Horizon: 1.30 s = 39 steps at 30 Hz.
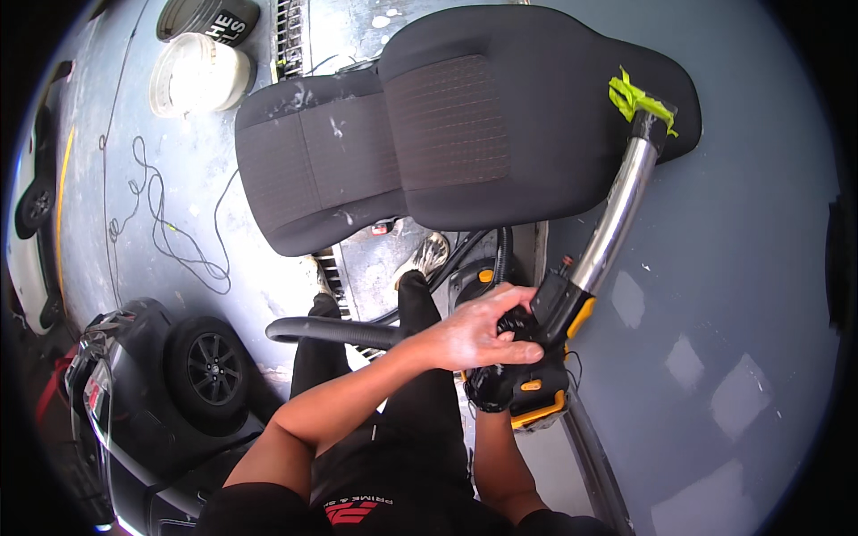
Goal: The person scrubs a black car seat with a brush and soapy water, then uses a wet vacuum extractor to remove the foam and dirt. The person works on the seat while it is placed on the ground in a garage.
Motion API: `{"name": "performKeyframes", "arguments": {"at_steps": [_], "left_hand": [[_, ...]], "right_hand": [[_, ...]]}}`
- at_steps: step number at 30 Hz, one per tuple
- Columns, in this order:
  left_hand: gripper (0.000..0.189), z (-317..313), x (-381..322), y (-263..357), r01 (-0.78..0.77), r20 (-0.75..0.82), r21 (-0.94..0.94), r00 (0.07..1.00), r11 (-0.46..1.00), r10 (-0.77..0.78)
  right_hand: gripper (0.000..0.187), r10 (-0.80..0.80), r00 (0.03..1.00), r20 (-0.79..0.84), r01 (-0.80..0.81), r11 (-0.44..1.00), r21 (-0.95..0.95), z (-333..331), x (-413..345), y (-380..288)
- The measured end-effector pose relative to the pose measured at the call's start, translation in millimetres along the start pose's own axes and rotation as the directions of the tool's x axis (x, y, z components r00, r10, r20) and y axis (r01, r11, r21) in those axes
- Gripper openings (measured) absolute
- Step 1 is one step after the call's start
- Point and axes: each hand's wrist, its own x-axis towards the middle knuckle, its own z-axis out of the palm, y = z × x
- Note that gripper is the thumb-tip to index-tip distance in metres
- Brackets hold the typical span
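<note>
My left hand [469, 331] is bare and reaches across to the black grip end of a vacuum wand; its thumb and fingers lie apart around the dark grip and glove, and part of what they touch is hidden. My right hand [496, 385] wears a black glove and is closed about the wand's handle [553, 318], partly behind my left hand. The chrome wand tube [617, 214] slopes up to a nozzle bound with torn yellow-green tape [637, 100], which rests on the dark fabric car seat [549, 120]. White marks show on the seat's left section.
A black and yellow vacuum [539, 395] stands beneath my hands. A ribbed hose [335, 329] crosses my legs. A white bucket [198, 74], a dark bucket [234, 17] and a loose cable [161, 208] lie left. A dark car part with a wheel [213, 368] is at lower left.
</note>
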Motion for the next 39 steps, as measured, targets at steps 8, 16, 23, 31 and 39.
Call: {"name": "performKeyframes", "arguments": {"at_steps": [8, 16, 23, 31, 39], "left_hand": [[0.048, -187.3, -167.1, 3.2, 0.343, -0.028, 0.355, 0.934, 0.869, -0.357], [0.049, -303.7, -294.6, -78.9, 0.091, 0.168, 0.878, 0.861, 0.471, -0.481], [0.056, -355.8, -261.0, -146.1, -0.056, 0.322, 0.885, 0.792, 0.462, -0.519], [0.049, -430.3, -218.6, -172.8, 0.008, 0.242, 0.912, 0.797, 0.41, -0.554], [0.047, -451.9, -182.1, -185.8, -0.106, 0.265, 0.953, 0.747, 0.285, -0.61]], "right_hand": [[0.045, 0.009, 0.933, 0.361, 0.044, 0.989, -0.138, 125.2, -2.4, -60.6], [0.07, 0.506, 0.861, 0.061, -0.451, 0.701, 0.553, 266.8, 8.4, 65.5], [0.092, 0.339, 0.795, -0.502, -0.303, 0.94, 0.155, 371.5, 68.8, 198.4], [0.086, 0.451, 0.763, -0.463, -0.638, 0.639, -0.43, 371.8, 166.9, 172.3], [0.073, 0.251, 0.696, -0.673, -0.647, 0.625, -0.437, 393.5, 216.5, 213.5]]}}
